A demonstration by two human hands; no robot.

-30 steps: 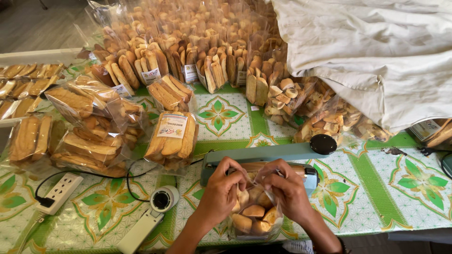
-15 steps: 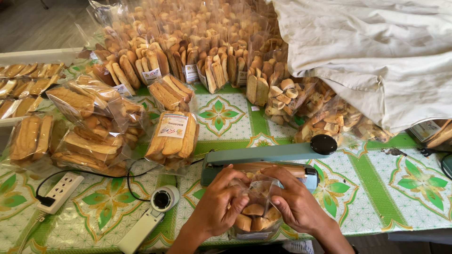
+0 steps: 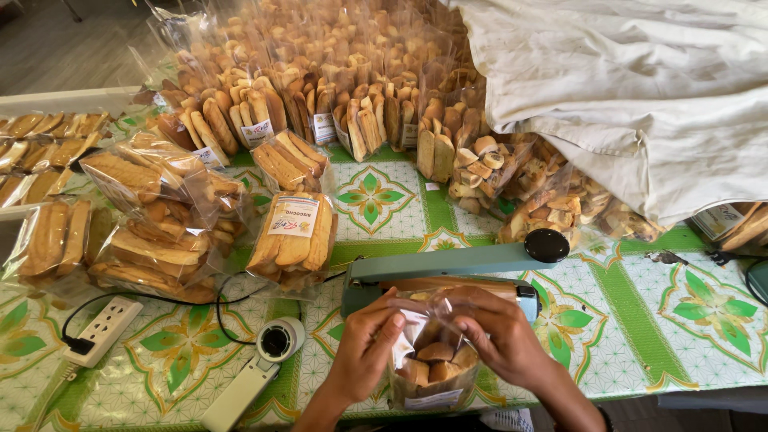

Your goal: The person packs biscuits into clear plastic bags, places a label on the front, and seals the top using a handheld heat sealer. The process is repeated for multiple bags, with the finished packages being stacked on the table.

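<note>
While both hands work at the near edge of the tabletop (image 3: 640, 336), they share one clear plastic bag of rusk pieces (image 3: 432, 364) that stands between them. The left hand (image 3: 366, 352) pinches the bag's upper left edge with its fingers curled together, and the right hand (image 3: 504, 344) grips the upper right edge the same way, fingertips folded over the plastic. The bag's open top lies against the jaw of a teal impulse heat sealer (image 3: 448, 268), which sits just beyond the hands; its black round knob (image 3: 547, 245) is beyond the right hand. To the left of the left hand lies a white tape dispenser (image 3: 256, 368), and farther left a white power strip (image 3: 102, 328) with a black cable. Beyond the left hand rests a sealed, labelled packet of long rusks (image 3: 294, 240), with a loose heap of similar bags (image 3: 152, 224) beside it. Well beyond both hands, rows of upright filled bags (image 3: 320, 96) crowd the far side. A large off-white cloth (image 3: 640, 88) covers the pile beyond the right hand.
</note>
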